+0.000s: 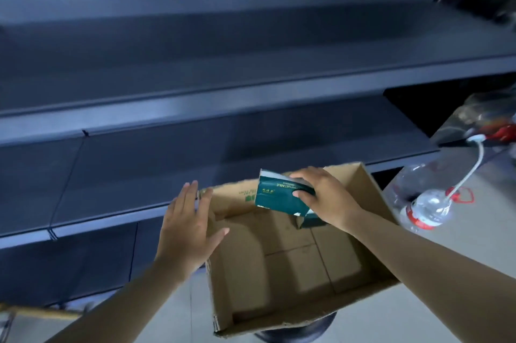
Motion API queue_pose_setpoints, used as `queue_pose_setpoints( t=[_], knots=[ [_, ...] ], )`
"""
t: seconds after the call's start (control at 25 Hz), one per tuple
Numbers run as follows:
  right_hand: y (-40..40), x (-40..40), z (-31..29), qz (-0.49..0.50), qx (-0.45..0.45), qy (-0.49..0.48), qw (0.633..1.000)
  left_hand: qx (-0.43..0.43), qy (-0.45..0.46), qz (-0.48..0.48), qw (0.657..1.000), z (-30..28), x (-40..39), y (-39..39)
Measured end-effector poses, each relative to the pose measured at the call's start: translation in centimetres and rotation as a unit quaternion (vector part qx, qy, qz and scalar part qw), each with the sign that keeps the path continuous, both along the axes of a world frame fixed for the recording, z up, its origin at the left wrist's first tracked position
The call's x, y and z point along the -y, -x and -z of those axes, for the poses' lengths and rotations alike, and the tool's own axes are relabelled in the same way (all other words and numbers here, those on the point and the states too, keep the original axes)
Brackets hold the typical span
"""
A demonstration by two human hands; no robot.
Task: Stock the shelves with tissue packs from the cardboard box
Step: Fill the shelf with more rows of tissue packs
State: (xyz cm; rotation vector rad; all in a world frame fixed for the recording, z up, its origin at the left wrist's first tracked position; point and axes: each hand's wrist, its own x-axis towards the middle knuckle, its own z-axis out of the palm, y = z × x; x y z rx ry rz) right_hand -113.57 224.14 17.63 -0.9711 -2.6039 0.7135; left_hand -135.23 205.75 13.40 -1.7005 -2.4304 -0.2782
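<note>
The cardboard box (293, 259) sits at 6 o'clock, its floor nearly bare. The left hand (187, 225) rests flat-fingered against the box's left wall. At 1 o'clock of the box, the right hand (324, 197) grips a green tissue pack (279, 194) above the rim. Empty shelves (195, 108) span 12 o'clock. Risk: the tilted pack may slip from the grip or catch the shelf lip.
</note>
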Motion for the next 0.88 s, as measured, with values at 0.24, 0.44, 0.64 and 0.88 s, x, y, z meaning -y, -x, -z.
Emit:
queue_pose_setpoints(
  t=[0.24, 0.44, 0.64, 0.88],
  knots=[
    [-1.4, 1.0, -17.8, -0.014, -0.055, -0.098, 0.994, -0.118, -0.11, 0.079, 0.984, -15.9, -1.9, 0.5],
    [-1.2, 1.5, -30.6, -0.009, -0.121, -0.158, 0.98, -0.183, -0.196, 0.091, 0.959, -30.7, -4.9, 0.4],
    [0.7, 0.2, -39.8, -0.025, -0.176, -0.207, 0.962, -0.2, -0.283, 0.083, 0.934, -41.0, -8.7, 1.1],
    [8.2, -6.8, -44.1, -0.03, -0.194, -0.234, 0.952, -0.181, -0.301, -0.006, 0.936, -45.7, -13.9, 7.8]
  ],
)
